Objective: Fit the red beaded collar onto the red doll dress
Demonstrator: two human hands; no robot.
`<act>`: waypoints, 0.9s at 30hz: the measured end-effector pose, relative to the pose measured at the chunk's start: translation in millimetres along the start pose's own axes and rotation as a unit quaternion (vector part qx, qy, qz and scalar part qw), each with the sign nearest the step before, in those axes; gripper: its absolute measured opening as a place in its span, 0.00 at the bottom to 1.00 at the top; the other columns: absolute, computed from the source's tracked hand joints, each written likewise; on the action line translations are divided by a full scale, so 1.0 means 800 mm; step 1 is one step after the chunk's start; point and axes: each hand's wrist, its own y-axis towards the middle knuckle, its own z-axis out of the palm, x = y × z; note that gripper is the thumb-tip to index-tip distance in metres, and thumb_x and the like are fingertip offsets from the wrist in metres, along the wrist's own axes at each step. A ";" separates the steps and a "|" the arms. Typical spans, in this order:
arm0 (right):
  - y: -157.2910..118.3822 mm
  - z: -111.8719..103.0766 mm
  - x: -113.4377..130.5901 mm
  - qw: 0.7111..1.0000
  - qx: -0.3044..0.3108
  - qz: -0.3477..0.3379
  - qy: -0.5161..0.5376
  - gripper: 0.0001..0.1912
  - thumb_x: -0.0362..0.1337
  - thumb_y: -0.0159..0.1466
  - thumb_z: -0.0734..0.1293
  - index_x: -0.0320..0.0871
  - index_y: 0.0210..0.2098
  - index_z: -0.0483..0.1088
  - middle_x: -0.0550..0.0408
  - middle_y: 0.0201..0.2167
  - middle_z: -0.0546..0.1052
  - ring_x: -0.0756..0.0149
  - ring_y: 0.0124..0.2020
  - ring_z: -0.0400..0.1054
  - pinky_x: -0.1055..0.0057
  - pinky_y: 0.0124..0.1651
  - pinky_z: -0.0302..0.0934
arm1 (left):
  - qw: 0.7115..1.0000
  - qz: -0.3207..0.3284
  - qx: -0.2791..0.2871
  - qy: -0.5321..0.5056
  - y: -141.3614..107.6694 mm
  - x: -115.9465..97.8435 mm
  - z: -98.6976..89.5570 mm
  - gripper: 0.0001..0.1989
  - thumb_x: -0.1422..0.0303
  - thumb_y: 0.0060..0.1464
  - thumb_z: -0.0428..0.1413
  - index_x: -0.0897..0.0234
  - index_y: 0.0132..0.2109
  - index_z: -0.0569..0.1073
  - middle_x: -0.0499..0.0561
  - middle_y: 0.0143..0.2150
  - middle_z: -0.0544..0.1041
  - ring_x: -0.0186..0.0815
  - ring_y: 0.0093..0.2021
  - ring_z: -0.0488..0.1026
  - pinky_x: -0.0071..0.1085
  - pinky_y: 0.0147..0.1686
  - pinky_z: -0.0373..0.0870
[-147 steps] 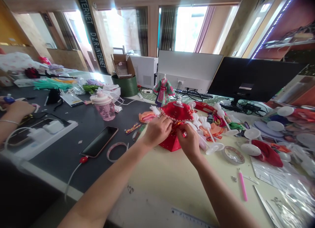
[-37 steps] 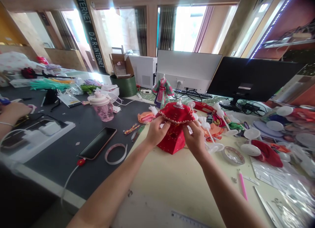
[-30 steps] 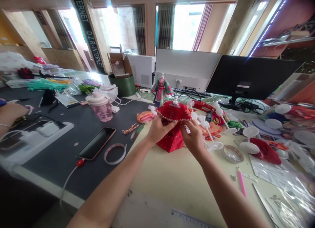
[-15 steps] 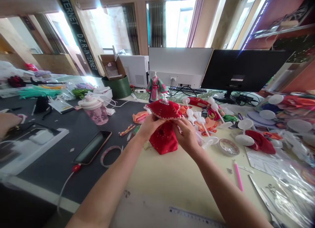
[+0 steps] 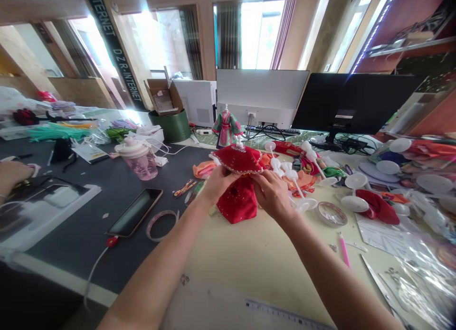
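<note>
My left hand (image 5: pixel 223 183) and right hand (image 5: pixel 272 192) are closed, pinching the beaded edge of the red doll dress (image 5: pixel 237 202) on the desk (image 5: pixel 249 263). Risk: pull too hard, beads snag (white doll stands (image 5: pixel 292 177) right beside).

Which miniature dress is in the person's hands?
The red beaded dress, held by the left hand and right hand; the green-and-pink dress stands untouched near the monitor.

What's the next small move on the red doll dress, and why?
Probably tug the beaded red cape gently to settle it evenly over the red skirt. The left hand and right hand are both on its lower beaded rim, one on each side, so it can be evened out without regripping.
</note>
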 end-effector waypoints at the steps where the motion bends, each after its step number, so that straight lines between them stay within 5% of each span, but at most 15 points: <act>1: -0.001 0.000 -0.001 1.000 0.000 -0.006 -0.002 0.10 0.32 0.65 0.59 0.43 0.42 0.71 0.49 0.36 0.76 0.61 0.36 0.68 0.67 0.38 0.62 | 1.000 0.002 -0.001 0.002 0.000 0.000 0.000 0.17 0.60 0.50 0.61 0.66 0.44 0.75 0.53 0.43 0.78 0.44 0.47 0.72 0.37 0.47 0.69; 15: 0.011 -0.003 -0.004 0.995 -0.041 -0.058 -0.075 0.08 0.31 0.65 0.60 0.42 0.39 0.71 0.52 0.28 0.73 0.65 0.29 0.66 0.69 0.34 0.58 | 1.000 -0.008 -0.014 0.027 -0.001 -0.002 0.006 0.21 0.57 0.46 0.62 0.68 0.44 0.74 0.53 0.41 0.78 0.44 0.44 0.73 0.37 0.45 0.69; 27: 0.028 -0.013 -0.021 0.983 0.006 -0.145 -0.108 0.07 0.30 0.64 0.59 0.43 0.33 0.68 0.55 0.25 0.70 0.67 0.27 0.60 0.70 0.34 0.56 | 0.998 -0.010 -0.013 0.066 -0.003 -0.001 0.007 0.18 0.60 0.49 0.61 0.69 0.43 0.74 0.55 0.42 0.77 0.43 0.44 0.71 0.36 0.45 0.69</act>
